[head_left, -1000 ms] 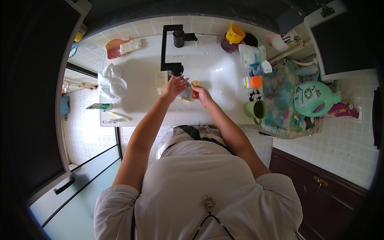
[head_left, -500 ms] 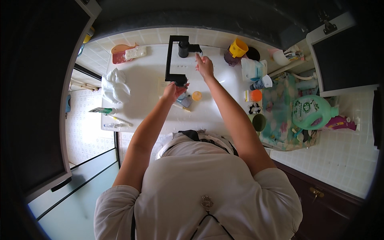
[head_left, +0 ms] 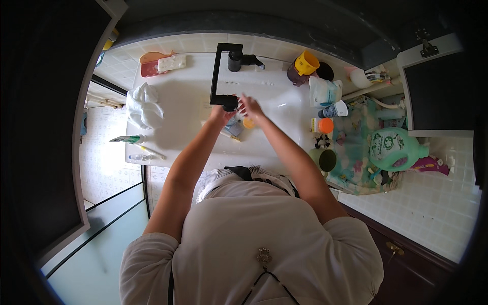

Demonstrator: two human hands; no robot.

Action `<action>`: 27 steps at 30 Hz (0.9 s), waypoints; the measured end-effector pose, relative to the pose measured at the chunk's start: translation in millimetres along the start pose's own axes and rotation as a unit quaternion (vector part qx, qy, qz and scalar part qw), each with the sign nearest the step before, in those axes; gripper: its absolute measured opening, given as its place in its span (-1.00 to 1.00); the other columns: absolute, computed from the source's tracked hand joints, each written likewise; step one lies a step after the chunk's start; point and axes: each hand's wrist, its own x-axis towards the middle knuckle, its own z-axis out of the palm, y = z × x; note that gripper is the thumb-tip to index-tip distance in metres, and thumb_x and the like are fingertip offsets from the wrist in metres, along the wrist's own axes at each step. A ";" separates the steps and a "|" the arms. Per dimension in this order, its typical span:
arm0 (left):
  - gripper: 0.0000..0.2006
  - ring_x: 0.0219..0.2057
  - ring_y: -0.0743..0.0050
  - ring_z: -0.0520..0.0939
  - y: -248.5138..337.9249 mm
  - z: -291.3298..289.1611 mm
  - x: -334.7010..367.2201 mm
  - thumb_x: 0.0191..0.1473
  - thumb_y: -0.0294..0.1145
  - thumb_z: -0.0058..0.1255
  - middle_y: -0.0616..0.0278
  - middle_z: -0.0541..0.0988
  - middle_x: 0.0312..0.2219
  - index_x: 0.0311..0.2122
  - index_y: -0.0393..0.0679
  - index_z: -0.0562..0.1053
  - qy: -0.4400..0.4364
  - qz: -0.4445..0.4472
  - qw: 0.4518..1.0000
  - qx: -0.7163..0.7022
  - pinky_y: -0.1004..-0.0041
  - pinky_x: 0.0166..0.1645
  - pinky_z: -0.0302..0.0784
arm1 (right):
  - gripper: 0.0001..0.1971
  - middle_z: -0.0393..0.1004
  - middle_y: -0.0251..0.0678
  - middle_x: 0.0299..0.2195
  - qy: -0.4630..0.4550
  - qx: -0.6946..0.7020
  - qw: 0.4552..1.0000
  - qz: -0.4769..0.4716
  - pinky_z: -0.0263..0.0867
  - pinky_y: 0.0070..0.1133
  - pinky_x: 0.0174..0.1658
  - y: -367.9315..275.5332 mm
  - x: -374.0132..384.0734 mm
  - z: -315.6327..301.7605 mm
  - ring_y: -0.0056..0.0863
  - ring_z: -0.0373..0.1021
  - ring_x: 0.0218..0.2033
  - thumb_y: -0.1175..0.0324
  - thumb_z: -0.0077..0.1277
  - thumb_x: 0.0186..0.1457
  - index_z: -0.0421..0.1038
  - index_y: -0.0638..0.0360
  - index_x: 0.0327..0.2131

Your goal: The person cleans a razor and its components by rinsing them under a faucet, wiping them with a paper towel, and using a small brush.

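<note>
jutting black square-cornered faucet [head_left: 215, 73]

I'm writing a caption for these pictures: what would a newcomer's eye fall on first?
Probably the angular black faucet standing out against the white sink, with the left hand and right hand close together at its near end. Next come the big green jug off to the right of the sink and the bright yellow cup near the sink's far right corner.
</note>
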 end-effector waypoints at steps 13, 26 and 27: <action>-0.61 -0.13 0.38 0.42 13.0 47.5 49.6 0.10 -0.05 -0.30 0.24 0.45 -0.18 -0.14 -0.14 0.36 -0.014 -0.016 0.996 0.087 0.39 -0.11 0.38 | -0.38 0.35 -0.21 -0.47 -0.036 0.431 0.900 0.051 0.27 -0.47 -0.35 25.0 -20.1 16.5 -0.44 0.29 -0.51 -0.21 -0.54 0.06 0.22 0.23 -0.29; -0.62 -0.25 0.30 0.48 -16.6 20.5 35.7 0.07 -0.16 -0.18 0.00 0.48 -0.29 -0.17 -0.31 0.33 -0.023 0.157 0.974 0.160 0.41 -0.16 0.41 | -0.51 0.36 -0.30 -0.30 -0.184 0.547 0.817 0.021 0.23 -0.41 -0.16 10.6 0.1 55.3 -0.38 0.30 -0.24 -0.12 -0.47 0.06 0.25 0.02 -0.19; -0.63 -0.15 0.09 0.42 -16.1 10.4 29.9 0.11 -0.32 -0.37 -0.17 0.40 -0.21 -0.08 -0.40 0.21 0.006 0.131 0.989 0.062 0.34 -0.09 0.38 | -0.60 0.37 -0.37 -0.32 -0.111 0.542 0.832 0.043 0.26 -0.45 -0.24 6.2 -3.5 63.6 -0.47 0.32 -0.31 -0.09 -0.34 0.04 0.28 -0.04 -0.26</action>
